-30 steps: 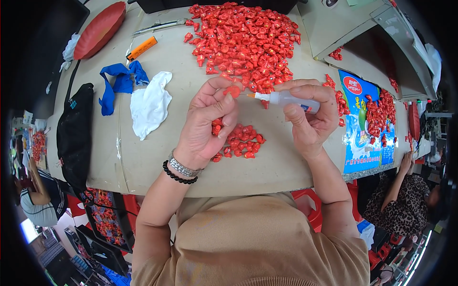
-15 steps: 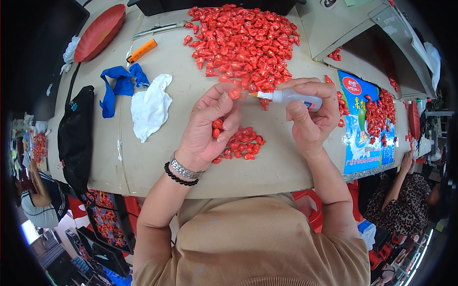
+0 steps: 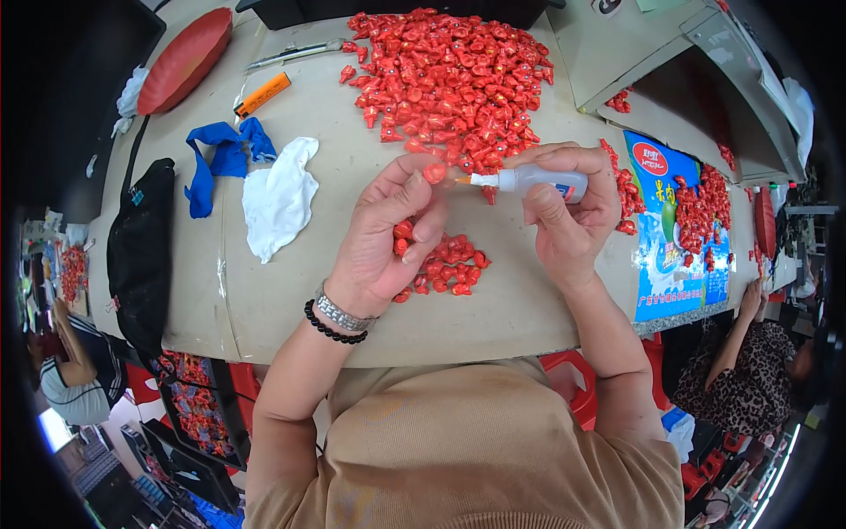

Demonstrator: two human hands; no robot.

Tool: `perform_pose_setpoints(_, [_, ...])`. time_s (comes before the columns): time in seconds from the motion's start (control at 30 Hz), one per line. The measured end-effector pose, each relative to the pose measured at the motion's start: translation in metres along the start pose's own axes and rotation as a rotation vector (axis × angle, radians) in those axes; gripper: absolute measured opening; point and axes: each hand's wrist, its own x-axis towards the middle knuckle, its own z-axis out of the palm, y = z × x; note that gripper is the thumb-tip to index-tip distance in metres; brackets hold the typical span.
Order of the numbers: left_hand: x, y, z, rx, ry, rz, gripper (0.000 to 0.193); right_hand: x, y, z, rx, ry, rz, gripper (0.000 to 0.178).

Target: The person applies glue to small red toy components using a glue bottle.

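My left hand (image 3: 395,225) pinches a small red plastic piece (image 3: 434,174) between thumb and forefinger. More red pieces (image 3: 403,236) sit tucked against its curled fingers. In my right hand (image 3: 571,207) is a clear squeeze bottle (image 3: 548,182) with a white neck and an orange tip, lying almost level. Its tip points left at the pinched piece, with a small gap between them. Below and between the hands lies a small group of red pieces (image 3: 451,264) on the table. A large heap of like pieces (image 3: 449,75) spreads beyond my hands.
At left lie a white cloth (image 3: 278,198), a blue cloth strip (image 3: 216,163), an orange box (image 3: 263,94), a red dish (image 3: 187,62) and a black bag (image 3: 143,256). A blue printed sheet (image 3: 659,273) bears red pieces at right, below a grey cabinet (image 3: 634,53). Other people work on both sides.
The bottle in my right hand has shifted slightly left, bringing its tip closer to the red piece. My left hand stays almost still.
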Motion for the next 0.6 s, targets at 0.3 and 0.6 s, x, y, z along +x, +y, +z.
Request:
perform_pose_setpoints(0.3, [0.0003,0.0007,0.0025,0.008,0.023,-0.009,0.019,0.0011,-0.0076,-0.0034,0.048,-0.033,0.041,0.019])
perform_pose_setpoints(0.6, [-0.0005,-0.0022,0.0014,0.018,-0.014,-0.037,0.017,0.0028,-0.0072,-0.0034,0.041,-0.014,0.032,0.018])
